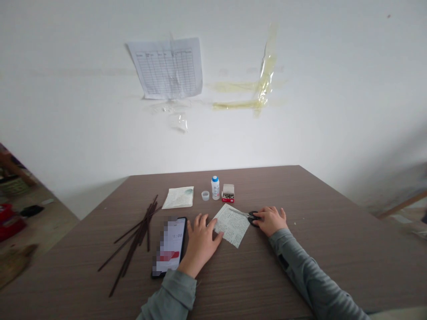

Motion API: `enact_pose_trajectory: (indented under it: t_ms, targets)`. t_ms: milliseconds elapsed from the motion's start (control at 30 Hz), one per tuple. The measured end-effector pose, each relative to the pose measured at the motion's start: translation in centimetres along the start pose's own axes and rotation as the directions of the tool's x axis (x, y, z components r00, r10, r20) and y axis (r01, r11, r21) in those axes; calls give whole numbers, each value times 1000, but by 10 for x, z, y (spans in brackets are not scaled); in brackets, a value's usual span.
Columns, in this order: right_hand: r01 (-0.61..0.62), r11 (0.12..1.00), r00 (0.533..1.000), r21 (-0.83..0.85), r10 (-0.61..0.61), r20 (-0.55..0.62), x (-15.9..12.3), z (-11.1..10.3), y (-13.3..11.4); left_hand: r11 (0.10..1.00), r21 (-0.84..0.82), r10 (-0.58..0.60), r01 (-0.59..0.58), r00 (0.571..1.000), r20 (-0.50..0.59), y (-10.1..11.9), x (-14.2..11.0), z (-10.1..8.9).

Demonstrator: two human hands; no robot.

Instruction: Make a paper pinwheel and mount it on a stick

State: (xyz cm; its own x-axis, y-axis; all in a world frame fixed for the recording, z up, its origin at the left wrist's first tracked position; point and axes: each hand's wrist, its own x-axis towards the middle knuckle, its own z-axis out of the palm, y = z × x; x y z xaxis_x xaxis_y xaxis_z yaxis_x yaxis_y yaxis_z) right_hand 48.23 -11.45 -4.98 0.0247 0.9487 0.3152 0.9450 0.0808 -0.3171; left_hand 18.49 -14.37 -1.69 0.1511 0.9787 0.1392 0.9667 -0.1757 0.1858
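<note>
A small sheet of paper covered in writing (231,229) lies at an angle on the table. Scissors with black handles (254,218) rest with their metal blades over its upper edge. My right hand (271,221) has its thumb and fingers closed on the scissors' handles. My left hand (202,242) is open, fingers spread, with its thumb and fingertips at the left edge of the sheet. Just left of that hand lies a phone (171,249) with its screen lit.
A bundle of thin dark sticks (135,240) fans out at the left. Farther back are a folded pale paper (178,198), a small clear cup (205,195), a white bottle with blue cap (215,189) and an opened red box (228,194) of small pieces. A wall rises behind the table (333,249).
</note>
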Motion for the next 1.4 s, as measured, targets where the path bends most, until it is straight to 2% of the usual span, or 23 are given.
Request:
enact_pose_trajectory:
  t_ms: [233, 467, 633, 900, 1133, 1267, 1400]
  targets:
    - [-37, 999, 999, -24, 38, 16, 0, -3, 3, 1000, 11, 2, -2, 1000, -9, -2, 0, 2]
    - [24, 999, 992, 39, -19, -124, -4, 4, 3, 1000, -24, -1, 0, 1000, -23, -3, 0, 2]
    - [-2, 996, 979, 90, 20, -203, -5, 8, 0, 1000, -23, -8, 8, 1000, -1, -3, 0, 1]
    - [3, 997, 985, 74, 9, -171, -6, 13, -3, 1000, -30, 6, -6, 1000, 12, -4, 0, 3]
    - [15, 999, 994, 47, -10, -107, -9, 6, -10, 1000, -28, 9, -8, 998, 61, -3, 1, 0]
    - [19, 999, 993, 51, -13, -115, -10, 3, -17, 999, -29, -15, 19, 993, 115, 0, 1, -6]
    - [45, 994, 991, 99, -33, -127, -10, 4, -21, 999, -32, -33, 37, 994, 108, 4, 0, -8]
